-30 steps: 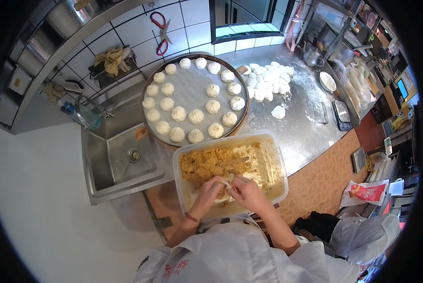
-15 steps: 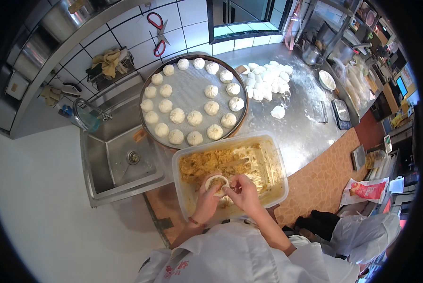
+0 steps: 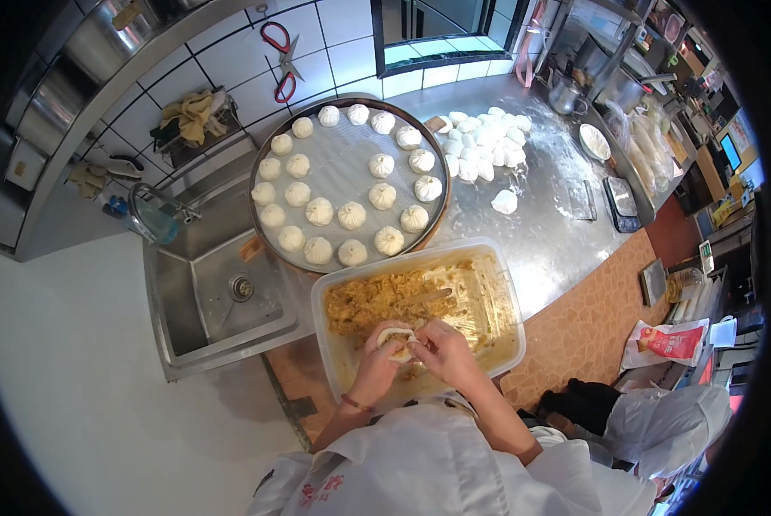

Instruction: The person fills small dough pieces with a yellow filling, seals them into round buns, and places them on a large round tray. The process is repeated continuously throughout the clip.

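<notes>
Over the near part of a clear plastic tub (image 3: 513, 331), both my hands work on one filled bun (image 3: 394, 335), its dough cupped around a brownish filling. My left hand (image 3: 377, 365) cradles it from the left and below. The fingers of my right hand (image 3: 446, 351) pinch its right rim. Inside the tub lies a mass of chopped orange-brown filling (image 3: 364, 301), with a flat wooden stick (image 3: 427, 297) resting in it. Beyond the tub stands a round, paper-lined tray (image 3: 338, 163) of pleated buns, set in a ring along its edge with several more inside.
A pile of floured dough pieces (image 3: 489, 142) lies on the steel counter (image 3: 523, 249), with a single piece (image 3: 504, 202) nearer. To the right are a scale (image 3: 619, 205) and a white bowl (image 3: 594, 142). A sink (image 3: 222, 292) is at the left. Another person's white-clothed body (image 3: 661, 426) is at lower right.
The bun's opening has become narrower, and my right fingers have shifted slightly along its rim. The whole view has moved a little; the tray and tub stay in place.
</notes>
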`<move>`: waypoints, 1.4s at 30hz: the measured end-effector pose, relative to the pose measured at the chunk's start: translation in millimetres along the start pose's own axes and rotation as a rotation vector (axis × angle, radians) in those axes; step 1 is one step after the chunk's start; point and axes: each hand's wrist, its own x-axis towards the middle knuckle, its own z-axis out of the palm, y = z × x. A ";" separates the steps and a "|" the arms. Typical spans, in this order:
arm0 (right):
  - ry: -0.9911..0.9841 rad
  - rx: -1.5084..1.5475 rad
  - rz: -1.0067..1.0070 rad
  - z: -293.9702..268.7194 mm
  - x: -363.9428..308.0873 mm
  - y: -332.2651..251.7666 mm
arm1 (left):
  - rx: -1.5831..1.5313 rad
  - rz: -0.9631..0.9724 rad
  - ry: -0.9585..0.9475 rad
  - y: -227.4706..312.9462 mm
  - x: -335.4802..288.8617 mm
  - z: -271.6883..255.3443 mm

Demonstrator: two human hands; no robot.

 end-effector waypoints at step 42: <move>0.069 -0.100 -0.061 -12.6 -13.0 0.5 | -0.241 -0.151 0.018 17.3 1.9 18.7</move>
